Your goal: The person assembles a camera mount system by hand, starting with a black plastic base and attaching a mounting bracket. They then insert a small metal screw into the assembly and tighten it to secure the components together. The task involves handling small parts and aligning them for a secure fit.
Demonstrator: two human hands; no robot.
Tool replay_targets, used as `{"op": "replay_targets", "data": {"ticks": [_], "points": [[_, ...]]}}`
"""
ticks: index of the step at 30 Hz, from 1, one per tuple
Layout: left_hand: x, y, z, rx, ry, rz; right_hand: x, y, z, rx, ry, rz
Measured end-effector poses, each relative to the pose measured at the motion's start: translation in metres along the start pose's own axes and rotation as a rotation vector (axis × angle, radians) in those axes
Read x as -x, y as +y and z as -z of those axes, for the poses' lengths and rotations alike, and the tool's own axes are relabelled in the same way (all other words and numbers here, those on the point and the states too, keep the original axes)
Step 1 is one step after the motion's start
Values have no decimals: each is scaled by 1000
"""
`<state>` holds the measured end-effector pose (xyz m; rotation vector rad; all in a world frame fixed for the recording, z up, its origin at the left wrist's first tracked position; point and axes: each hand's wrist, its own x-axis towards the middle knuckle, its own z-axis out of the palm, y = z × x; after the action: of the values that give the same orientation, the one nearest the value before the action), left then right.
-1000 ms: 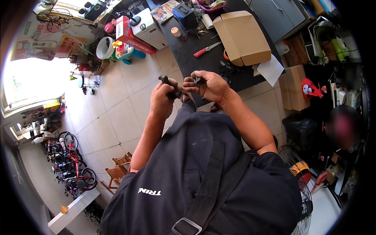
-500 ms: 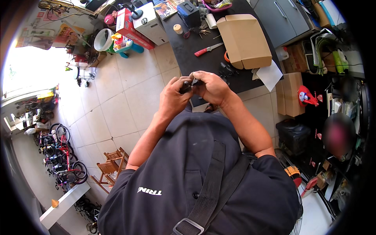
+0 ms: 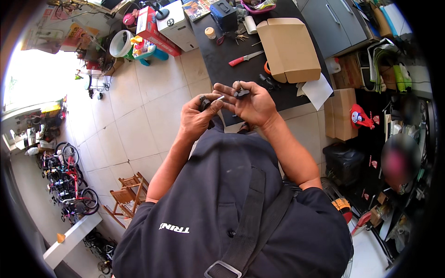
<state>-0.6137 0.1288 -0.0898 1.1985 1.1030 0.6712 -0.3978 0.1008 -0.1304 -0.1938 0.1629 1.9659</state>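
Left hand (image 3: 195, 116) retreated, clutching a dark part (image 3: 204, 103); right hand (image 3: 254, 106) pinches a black piece (image 3: 241, 94).

A black part (image 3: 204, 104), rounded at its upper end, is held in the left grip (image 3: 202, 112), to the left of the open cardboard box (image 3: 289, 48) and nearer the person; the fingers hide much of its body. A short, straight, bright metal pin (image 3: 221, 98) sticks out between thumb and forefinger of that grip, slanting toward the box; whether it is joined to the black part cannot be told. A smaller, irregular dark piece (image 3: 241, 94) sits in the right grip (image 3: 246, 98), closer to the box than the pin and apart from it, partly covered by the thumb.
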Motion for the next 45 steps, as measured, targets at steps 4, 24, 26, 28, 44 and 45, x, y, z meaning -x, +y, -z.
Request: {"op": "replay_targets", "data": {"ticks": [4, 24, 26, 28, 44, 45], "points": [[6, 7, -4, 36, -24, -47, 8, 3, -9, -40, 27, -3], [25, 8, 13, 323, 9, -27, 9, 31, -50, 812, 256, 35], [26, 6, 16, 330, 36, -60, 5, 33, -43, 862, 235, 24], [31, 18, 19, 316, 49, 1, 1, 35, -38, 878, 265, 43], [18, 0, 8, 400, 77, 34, 2, 20, -42, 629, 280, -1], [18, 0, 9, 406, 86, 21, 3, 21, -45, 655, 270, -24]]}}
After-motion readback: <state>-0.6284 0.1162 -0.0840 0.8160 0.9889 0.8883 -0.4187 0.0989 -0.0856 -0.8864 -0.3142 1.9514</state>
